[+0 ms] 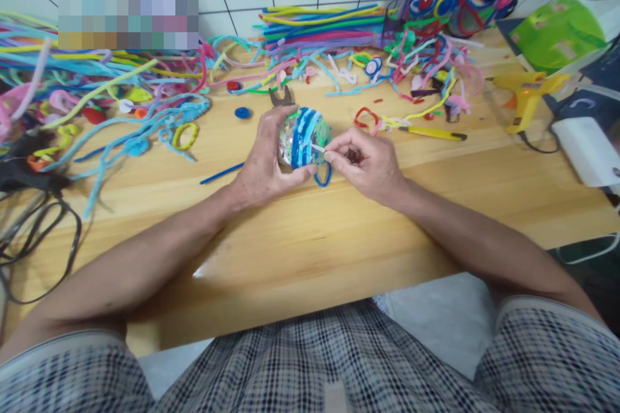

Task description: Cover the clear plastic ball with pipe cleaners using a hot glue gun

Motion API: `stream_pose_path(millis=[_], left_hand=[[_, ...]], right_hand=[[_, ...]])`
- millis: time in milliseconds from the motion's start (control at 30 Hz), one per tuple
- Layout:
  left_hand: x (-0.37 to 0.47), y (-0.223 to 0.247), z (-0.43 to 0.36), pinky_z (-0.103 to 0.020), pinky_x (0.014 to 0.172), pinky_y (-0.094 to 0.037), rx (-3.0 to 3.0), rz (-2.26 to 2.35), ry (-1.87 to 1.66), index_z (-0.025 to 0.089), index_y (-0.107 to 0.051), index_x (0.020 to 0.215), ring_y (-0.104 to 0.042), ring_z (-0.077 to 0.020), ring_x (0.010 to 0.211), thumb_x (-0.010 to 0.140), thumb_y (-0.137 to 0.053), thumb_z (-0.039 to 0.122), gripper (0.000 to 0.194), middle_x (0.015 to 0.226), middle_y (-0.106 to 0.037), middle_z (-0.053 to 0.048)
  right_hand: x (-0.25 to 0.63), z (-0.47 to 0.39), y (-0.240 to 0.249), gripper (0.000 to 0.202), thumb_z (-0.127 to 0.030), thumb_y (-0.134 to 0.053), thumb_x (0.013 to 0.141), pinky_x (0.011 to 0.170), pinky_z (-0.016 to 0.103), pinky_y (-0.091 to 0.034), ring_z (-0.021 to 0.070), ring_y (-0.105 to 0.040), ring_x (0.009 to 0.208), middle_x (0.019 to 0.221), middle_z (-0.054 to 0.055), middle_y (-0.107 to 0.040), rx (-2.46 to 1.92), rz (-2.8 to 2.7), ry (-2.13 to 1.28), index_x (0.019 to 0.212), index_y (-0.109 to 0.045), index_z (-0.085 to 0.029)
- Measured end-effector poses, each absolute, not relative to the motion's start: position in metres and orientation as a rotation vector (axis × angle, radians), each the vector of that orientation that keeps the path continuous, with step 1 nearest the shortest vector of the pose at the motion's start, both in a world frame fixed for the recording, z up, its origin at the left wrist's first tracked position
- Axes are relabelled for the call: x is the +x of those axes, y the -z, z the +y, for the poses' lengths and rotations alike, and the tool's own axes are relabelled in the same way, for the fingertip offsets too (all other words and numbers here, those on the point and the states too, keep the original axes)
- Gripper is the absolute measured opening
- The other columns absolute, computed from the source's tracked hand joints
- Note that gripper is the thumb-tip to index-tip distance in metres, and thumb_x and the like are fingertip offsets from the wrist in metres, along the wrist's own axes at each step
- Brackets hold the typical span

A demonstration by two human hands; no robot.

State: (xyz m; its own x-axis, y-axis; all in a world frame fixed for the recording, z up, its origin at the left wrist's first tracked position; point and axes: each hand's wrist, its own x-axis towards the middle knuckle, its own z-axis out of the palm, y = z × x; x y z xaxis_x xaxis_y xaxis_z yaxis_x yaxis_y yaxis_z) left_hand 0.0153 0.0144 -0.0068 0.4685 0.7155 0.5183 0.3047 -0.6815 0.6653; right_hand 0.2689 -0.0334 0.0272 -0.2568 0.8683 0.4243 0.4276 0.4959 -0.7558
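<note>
My left hand [265, 158] is wrapped around the side of a shiny, rounded ball [301, 139] banded with blue, light blue and white pipe cleaners. Against the front of the ball, my right hand [369, 164] pinches a thin whitish strip [318, 148] between thumb and fingertips; its exact kind is unclear. Something small and dark reddish shows within the curled right fingers. Below the ball hangs a blue pipe cleaner loop [323, 178]. A straight blue pipe cleaner [221, 173] lies by my left wrist, and pliers [281, 97] rest just behind the ball.
Pipe cleaners [320, 29] are heaped along the back. At right are a yellow glue gun [523, 93], a yellow-handled tool [433, 133], a green container [557, 32] and a white box [586, 148]. Decorated colourful figures [431, 3] stand behind. Black cable [41, 245] coils at left.
</note>
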Motion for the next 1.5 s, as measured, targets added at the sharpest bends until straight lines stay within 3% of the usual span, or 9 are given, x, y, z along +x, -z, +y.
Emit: stream_pose_path(millis=[233, 400, 633, 933, 1300, 1500], left_hand=[[0.0155, 0.0087, 0.0164, -0.07, 0.138, -0.045, 2.254, 0.807, -1.169, 0.034, -0.04, 0.166, -0.052, -0.0448, 0.162, 0.082, -0.09, 0.085, 0.11, 0.167, -0.053, -0.015], [0.015, 0.0111, 0.0187, -0.07, 0.138, -0.047, 2.272, 0.798, -1.177, 0.035, -0.04, 0.167, -0.054, -0.0436, 0.161, 0.087, -0.087, 0.084, 0.105, 0.167, -0.053, -0.015], [0.0143, 0.0124, 0.0206, -0.069, 0.137, -0.047, 2.305, 0.775, -1.161, 0.035, -0.037, 0.17, -0.053, -0.0443, 0.161, 0.087, -0.085, 0.086, 0.108, 0.168, -0.052, -0.015], [0.0141, 0.0128, 0.0211, -0.069, 0.137, -0.046, 2.343, 0.789, -1.144, 0.033, -0.034, 0.17, -0.05, -0.0437, 0.164, 0.091, -0.078, 0.09, 0.107, 0.17, -0.052, -0.015], [0.0164, 0.0115, 0.0178, -0.068, 0.135, -0.047, 2.364, 0.816, -1.148, 0.032, -0.032, 0.171, -0.052, -0.0445, 0.161, 0.093, -0.082, 0.082, 0.105, 0.168, -0.051, -0.019], [0.0151, 0.0126, 0.0185, -0.069, 0.136, -0.045, 2.386, 0.827, -1.12, 0.032, -0.029, 0.172, -0.05, -0.0436, 0.162, 0.097, -0.075, 0.083, 0.101, 0.169, -0.049, -0.019]], right_hand=[[0.2686, -0.0311, -0.0255, 0.022, -0.039, -0.078, 0.106, 0.057, 0.024, -0.042, 0.0086, -0.057, 0.057, 0.072, -0.004, -0.07, -0.96, -1.832, -0.671, 0.094, -0.073, -0.022], [0.2687, -0.0303, -0.0249, 0.022, -0.039, -0.078, 0.106, 0.056, 0.024, -0.043, 0.0088, -0.059, 0.058, 0.071, -0.005, -0.07, -0.957, -1.829, -0.662, 0.094, -0.072, -0.022], [0.2698, -0.03, -0.0238, 0.013, -0.03, -0.076, 0.105, 0.057, 0.023, -0.043, 0.0081, -0.059, 0.059, 0.073, -0.005, -0.07, -0.938, -1.842, -0.642, 0.096, -0.073, -0.021], [0.2712, -0.0316, -0.0252, 0.012, -0.029, -0.074, 0.105, 0.056, 0.023, -0.042, 0.0079, -0.057, 0.058, 0.073, -0.005, -0.071, -0.949, -1.861, -0.624, 0.097, -0.072, -0.021], [0.2696, -0.0309, -0.0235, 0.017, -0.035, -0.075, 0.105, 0.054, 0.023, -0.04, 0.0073, -0.05, 0.054, 0.071, -0.005, -0.069, -0.963, -1.85, -0.586, 0.094, -0.072, -0.022], [0.2699, -0.0318, -0.0249, 0.02, -0.037, -0.075, 0.106, 0.057, 0.024, -0.042, 0.0084, -0.054, 0.056, 0.072, -0.005, -0.07, -0.977, -1.859, -0.567, 0.093, -0.072, -0.022]])
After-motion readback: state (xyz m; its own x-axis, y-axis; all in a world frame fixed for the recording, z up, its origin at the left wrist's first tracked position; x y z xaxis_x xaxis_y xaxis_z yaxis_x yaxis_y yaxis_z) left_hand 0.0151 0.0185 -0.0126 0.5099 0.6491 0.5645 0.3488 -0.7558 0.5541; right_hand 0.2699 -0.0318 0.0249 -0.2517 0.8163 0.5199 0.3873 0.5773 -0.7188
